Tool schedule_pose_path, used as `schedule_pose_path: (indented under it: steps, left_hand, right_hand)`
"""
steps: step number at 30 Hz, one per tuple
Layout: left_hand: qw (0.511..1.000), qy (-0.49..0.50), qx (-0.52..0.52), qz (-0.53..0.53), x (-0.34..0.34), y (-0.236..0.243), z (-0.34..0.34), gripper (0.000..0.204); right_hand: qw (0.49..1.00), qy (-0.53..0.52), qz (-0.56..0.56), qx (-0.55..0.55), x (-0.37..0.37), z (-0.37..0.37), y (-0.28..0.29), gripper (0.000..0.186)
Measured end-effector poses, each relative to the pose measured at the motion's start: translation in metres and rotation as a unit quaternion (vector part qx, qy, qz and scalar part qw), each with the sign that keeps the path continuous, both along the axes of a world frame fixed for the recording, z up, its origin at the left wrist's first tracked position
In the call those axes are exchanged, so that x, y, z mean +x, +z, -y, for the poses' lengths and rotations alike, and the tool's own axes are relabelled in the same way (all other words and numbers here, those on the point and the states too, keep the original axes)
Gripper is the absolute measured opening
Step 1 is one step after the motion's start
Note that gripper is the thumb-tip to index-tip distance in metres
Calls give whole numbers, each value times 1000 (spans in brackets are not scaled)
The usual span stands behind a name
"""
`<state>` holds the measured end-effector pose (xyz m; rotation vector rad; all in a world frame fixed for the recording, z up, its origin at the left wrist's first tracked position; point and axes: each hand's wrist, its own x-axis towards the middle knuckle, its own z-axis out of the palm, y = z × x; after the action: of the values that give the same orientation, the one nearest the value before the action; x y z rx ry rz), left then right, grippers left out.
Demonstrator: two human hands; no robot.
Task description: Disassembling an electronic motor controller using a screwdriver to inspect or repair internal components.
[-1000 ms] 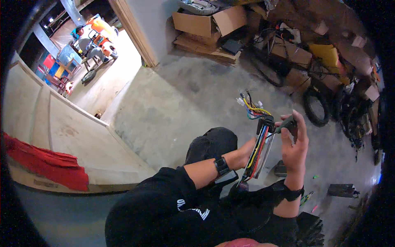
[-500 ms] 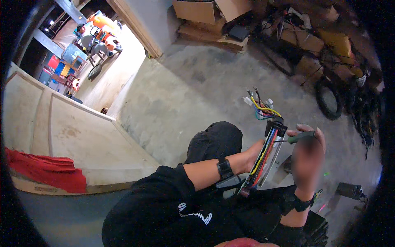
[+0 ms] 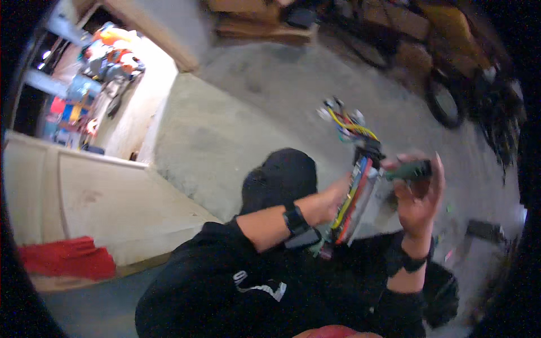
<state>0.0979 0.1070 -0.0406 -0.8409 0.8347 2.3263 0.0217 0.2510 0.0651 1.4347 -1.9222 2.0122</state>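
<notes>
Right hand (image 3: pixel 418 207) with screwdriver (image 3: pixel 411 170) (floor (image 3: pixel 408 121) beyond)

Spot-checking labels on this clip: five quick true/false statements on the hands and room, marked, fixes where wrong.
1. The right hand holds a tool with a dark green handle. True.
2. The left hand is empty. False: it grips a long, slim unit with coloured wires.
3. Loose, multicoloured wire ends stick out from the unit's end farther from the person's torso. True.
4. The right wrist is bare. False: a wide black band circles it.
5. A bright red cloth shows at the picture's lower left. True.
</notes>
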Motion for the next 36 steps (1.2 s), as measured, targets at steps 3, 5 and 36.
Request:
schedule_pose_path:
  steps: [3, 5, 36]
  left_hand:
    - [999, 11, 12, -39, 6, 44, 11, 49]
    - [996, 33, 43, -64, 2, 42, 6, 57]
    - [990, -3, 126, -60, 4, 71, 4, 52]
  right_hand:
    - [996, 37, 69, 31, 1, 22, 5, 76]
    - [997, 31, 62, 22, -5, 19, 6, 76]
    - [992, -123, 33, -23, 9, 23, 8, 66]
